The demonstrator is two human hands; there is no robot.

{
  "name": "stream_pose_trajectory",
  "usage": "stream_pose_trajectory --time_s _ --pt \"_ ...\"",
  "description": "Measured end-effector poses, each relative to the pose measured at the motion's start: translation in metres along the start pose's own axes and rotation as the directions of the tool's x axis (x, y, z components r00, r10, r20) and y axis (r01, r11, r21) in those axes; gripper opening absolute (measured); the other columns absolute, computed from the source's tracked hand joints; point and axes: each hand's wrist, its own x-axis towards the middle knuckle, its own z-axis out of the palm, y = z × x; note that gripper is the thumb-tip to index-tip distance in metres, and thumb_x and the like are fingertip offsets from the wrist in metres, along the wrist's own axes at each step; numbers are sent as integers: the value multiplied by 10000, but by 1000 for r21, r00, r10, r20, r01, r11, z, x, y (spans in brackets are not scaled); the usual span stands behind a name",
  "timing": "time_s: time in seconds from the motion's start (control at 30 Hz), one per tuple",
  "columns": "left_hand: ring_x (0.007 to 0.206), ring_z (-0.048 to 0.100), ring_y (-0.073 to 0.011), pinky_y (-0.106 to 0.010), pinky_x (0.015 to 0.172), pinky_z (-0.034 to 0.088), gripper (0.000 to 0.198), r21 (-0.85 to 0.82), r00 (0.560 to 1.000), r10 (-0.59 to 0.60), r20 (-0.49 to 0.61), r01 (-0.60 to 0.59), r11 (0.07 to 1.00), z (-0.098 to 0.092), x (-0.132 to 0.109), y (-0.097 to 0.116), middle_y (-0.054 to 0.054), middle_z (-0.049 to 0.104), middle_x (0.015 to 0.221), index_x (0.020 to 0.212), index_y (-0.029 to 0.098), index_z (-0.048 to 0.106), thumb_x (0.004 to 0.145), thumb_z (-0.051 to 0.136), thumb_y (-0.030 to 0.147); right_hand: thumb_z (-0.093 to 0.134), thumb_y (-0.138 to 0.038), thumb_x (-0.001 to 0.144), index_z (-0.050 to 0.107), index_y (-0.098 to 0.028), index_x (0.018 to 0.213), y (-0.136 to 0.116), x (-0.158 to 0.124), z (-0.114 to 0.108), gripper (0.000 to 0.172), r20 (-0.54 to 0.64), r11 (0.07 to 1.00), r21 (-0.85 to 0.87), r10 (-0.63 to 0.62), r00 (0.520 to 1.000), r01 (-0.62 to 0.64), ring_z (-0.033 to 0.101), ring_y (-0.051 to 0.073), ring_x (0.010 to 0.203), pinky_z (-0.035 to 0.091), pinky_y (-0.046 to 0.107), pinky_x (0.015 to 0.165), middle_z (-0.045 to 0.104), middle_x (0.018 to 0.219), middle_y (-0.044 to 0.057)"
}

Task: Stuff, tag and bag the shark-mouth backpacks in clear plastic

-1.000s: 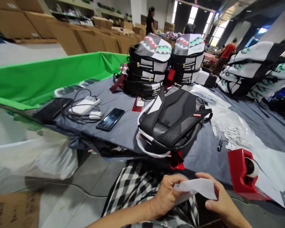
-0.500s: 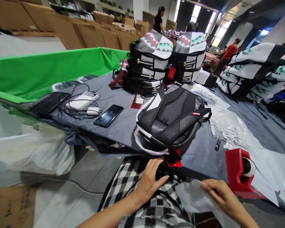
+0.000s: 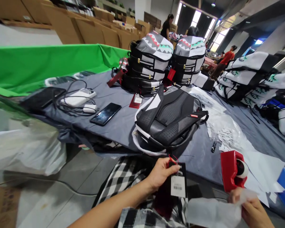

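Note:
My left hand pinches the top of a black hang tag with a white barcode label. The tag hangs on a red loop from the black and grey backpack lying flat at the near table edge. My right hand is at the lower right, closed on a crumpled translucent white sheet that stretches leftward below the tag. A red tape dispenser stands on the table just above my right hand.
Two upright patterned backpacks stand behind the flat one, more lie stacked at the right. A phone, a power bank with cables, loose paper sheets, green cloth, a plastic bag. People work in the background.
My left hand has left the backpack's edge and taken hold of the hang tag, pulling it down toward me. My right hand has carried the white sheet farther right and lower.

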Motion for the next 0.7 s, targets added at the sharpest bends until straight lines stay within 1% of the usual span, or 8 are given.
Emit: stream_pose_trajectory --time_s 0.07,0.13,0.23,0.3,0.4,0.5,0.6,0.7 --pt "561 501 -103 -228 580 414 450 125 996 -71 57 63 990 -15 0 -7 13 610 598 690 135 693 607 856 547 557 -664 869 717 -194 720 -1 16 3 519 10 994 -105 12 1000 -10 590 200 538 492 264 514 665 620 72" --pt "568 498 -110 -228 561 390 447 221 998 -59 -15 61 973 -30 1 -14 7 613 596 680 132 709 580 862 539 558 -561 894 753 -199 843 -7 39 15 414 162 956 -293 57 985 -7 655 224 668 525 276 639 724 756 75" --pt "619 559 -127 -241 616 435 503 103 991 -44 -129 57 993 -37 -1 -16 -3 663 678 792 142 725 524 896 532 522 -386 883 754 -235 999 -14 77 39 300 273 851 -523 112 955 49 685 237 742 500 273 695 740 807 59" --pt "634 591 -132 -257 658 469 526 -27 995 -84 -53 83 996 -31 -6 -10 -13 680 719 829 146 703 530 909 525 502 -324 860 741 -236 1009 -13 99 59 295 262 810 -581 97 960 77 679 239 731 472 276 683 729 782 60" --pt "640 610 -137 -268 677 487 514 -75 993 -80 91 87 993 -18 -16 -3 -21 682 746 869 148 678 606 874 544 486 -426 905 703 -202 867 -9 126 92 314 366 911 -391 21 930 133 626 215 708 453 277 674 689 757 47" --pt "705 637 -169 -269 696 483 375 223 994 52 100 -73 972 -11 -17 -6 -35 695 782 891 156 677 784 738 510 499 -641 897 613 -180 728 -4 143 118 505 333 997 -73 14 943 11 509 155 596 419 249 588 583 640 0" --pt "775 685 -233 -299 717 486 213 796 981 137 135 -190 576 -12 -7 -17 -84 724 812 952 149 675 925 584 340 570 -711 842 613 -165 764 -3 150 131 553 223 986 125 84 971 -114 469 131 578 406 238 563 562 636 -13" --pt "795 722 -303 -355 715 513 288 964 984 89 157 -172 205 -9 5 -27 -157 748 873 1185 108 605 951 536 261 616 -702 813 643 -158 798 -5 151 138 545 215 981 159 77 974 -112 524 149 638 449 260 623 617 697 13"
